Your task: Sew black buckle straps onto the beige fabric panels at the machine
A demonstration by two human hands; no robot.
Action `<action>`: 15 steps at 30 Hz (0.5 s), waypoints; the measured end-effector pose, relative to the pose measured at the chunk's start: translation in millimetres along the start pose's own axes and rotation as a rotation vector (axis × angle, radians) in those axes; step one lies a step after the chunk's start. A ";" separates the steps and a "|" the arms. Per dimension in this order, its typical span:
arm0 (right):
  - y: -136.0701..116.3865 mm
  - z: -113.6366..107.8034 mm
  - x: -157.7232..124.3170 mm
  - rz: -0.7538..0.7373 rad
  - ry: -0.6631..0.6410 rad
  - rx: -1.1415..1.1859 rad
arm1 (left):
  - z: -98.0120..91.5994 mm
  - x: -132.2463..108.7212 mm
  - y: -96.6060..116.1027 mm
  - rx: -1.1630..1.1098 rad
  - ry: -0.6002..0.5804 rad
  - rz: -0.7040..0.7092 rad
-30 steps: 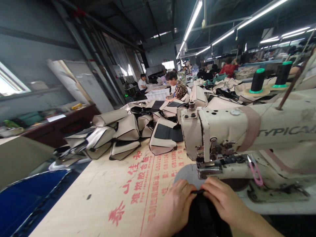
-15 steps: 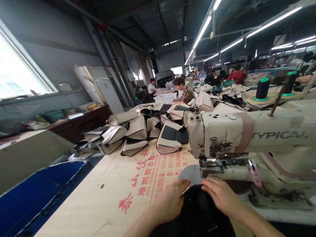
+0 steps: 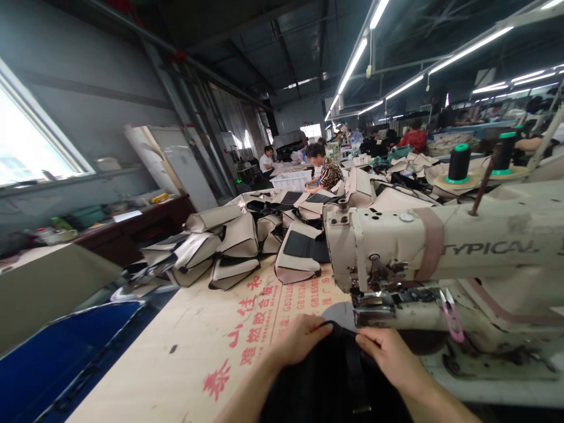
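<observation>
A piece of black fabric work, perhaps a bag with a strap, hangs between my hands in front of the sewing machine. My left hand pinches its upper edge on the left side. On the right, my right hand grips the same edge between thumb and fingers. Both hands are just below the machine's needle area, close to the grey rounded plate. The lower part of the black piece runs out of view at the bottom.
Beige bags with black trim are heaped behind the plywood table. Pink-handled thread snips rest on the machine arm. Black thread cones stand above it. A blue-lined bin is at left; a person sits beyond the heap.
The black piece's top edge has come up and spread flatter between my hands. My left hand has shifted slightly left and up. The whole view has turned a little.
</observation>
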State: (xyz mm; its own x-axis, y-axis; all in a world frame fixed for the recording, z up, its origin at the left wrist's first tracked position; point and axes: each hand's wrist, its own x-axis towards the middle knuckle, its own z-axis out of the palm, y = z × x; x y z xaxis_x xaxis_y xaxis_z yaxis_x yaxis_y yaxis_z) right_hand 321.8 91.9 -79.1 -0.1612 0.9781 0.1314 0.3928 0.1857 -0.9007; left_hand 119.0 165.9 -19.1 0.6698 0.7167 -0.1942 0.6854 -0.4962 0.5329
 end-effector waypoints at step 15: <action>14.0 74.3 19.3 0.522 0.500 1.151 | -35.7 93.8 16.2 0.406 -0.085 0.225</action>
State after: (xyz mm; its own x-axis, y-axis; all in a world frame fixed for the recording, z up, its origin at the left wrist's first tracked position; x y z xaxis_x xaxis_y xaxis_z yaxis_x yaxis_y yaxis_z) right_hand 256.9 106.4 -120.0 0.2123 0.8847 -0.4151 -0.7051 -0.1554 -0.6918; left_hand 182.7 242.5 0.7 0.8241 0.5348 -0.1864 0.5651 -0.7984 0.2079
